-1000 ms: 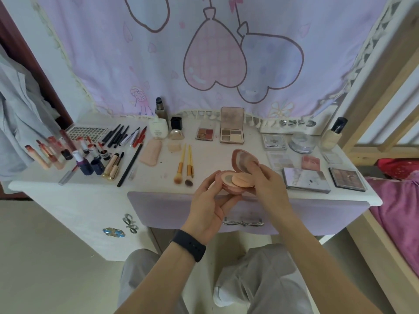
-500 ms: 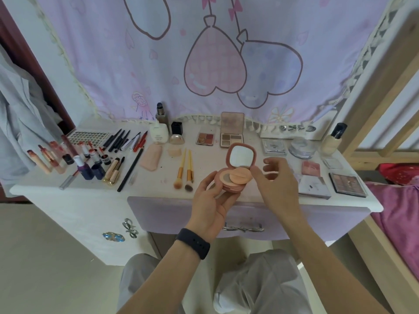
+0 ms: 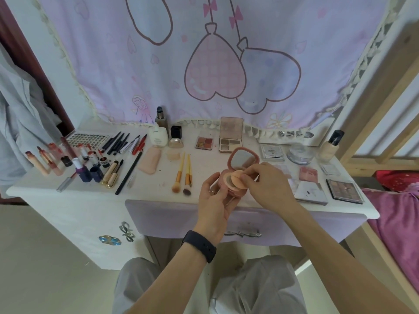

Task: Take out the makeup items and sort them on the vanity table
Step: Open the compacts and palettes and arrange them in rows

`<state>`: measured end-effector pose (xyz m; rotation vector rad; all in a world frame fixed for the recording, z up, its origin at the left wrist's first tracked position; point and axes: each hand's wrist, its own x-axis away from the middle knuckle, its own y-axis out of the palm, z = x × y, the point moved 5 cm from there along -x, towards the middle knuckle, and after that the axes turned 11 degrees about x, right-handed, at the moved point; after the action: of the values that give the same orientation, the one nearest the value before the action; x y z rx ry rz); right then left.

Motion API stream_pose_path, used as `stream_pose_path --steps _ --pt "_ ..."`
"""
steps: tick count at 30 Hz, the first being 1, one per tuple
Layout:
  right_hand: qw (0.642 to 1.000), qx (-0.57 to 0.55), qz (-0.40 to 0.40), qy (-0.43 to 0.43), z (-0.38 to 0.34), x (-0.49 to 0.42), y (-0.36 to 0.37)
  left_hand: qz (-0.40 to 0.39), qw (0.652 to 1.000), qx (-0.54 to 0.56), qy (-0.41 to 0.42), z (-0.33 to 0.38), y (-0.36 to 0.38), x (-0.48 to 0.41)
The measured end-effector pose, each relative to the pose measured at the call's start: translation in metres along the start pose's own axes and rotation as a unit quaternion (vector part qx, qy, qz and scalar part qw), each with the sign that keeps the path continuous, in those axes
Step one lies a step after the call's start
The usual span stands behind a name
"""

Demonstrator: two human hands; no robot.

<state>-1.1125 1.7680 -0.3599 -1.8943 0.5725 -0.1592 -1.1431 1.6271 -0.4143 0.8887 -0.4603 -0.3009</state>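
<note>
A pink round compact (image 3: 243,158) is open above the front of the white vanity table (image 3: 158,191), its mirrored lid upright. My left hand (image 3: 214,201) grips the compact's base from below. My right hand (image 3: 266,185) pinches the peach powder puff (image 3: 237,176) and lifts one side of it off the pan. Lipsticks (image 3: 52,159), pencils (image 3: 118,143) and two brushes (image 3: 182,175) lie sorted on the left. Palettes (image 3: 230,138) stand at the middle back.
More palettes (image 3: 344,188) and boxes fill the table's right end, with a clear jar (image 3: 300,152) and a foundation bottle (image 3: 331,145) behind. A closed lilac drawer (image 3: 172,216) faces my knees. A wooden bed frame (image 3: 383,91) with pink bedding rises on the right.
The compact's lid swung upright to show the mirror. My right hand let go, then came back down and took hold of the puff. The view rose slightly.
</note>
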Motion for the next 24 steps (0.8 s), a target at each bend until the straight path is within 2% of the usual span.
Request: stream_pose_path --steps 4,13,16,18,19,22,24 --pt "0.999 -0.051 0.008 -0.01 -0.006 -0.002 0.001 0.001 1.0 0.002 0.001 -0.001 0.001 -0.001" --pt "0.999 -0.037 -0.005 -0.03 -0.016 -0.002 0.009 0.01 1.0 0.013 0.002 0.0 0.001 -0.002" --pt "0.993 -0.112 0.04 -0.001 -0.012 0.005 0.008 0.021 0.999 0.029 0.001 0.002 0.002 -0.002" --pt "0.975 -0.202 0.078 0.056 -0.003 0.01 0.008 0.027 0.999 0.037 0.007 0.006 0.004 -0.003" --pt "0.963 -0.242 0.069 0.095 0.001 0.011 0.011 0.03 0.999 0.042 0.012 0.009 0.004 -0.004" --pt "0.899 -0.387 -0.057 0.198 0.004 0.014 0.028 0.036 0.998 0.045 0.017 0.013 0.005 -0.009" --pt "0.862 -0.446 -0.111 0.212 0.0 0.013 0.037 0.03 0.999 0.018 0.024 0.014 0.005 -0.01"
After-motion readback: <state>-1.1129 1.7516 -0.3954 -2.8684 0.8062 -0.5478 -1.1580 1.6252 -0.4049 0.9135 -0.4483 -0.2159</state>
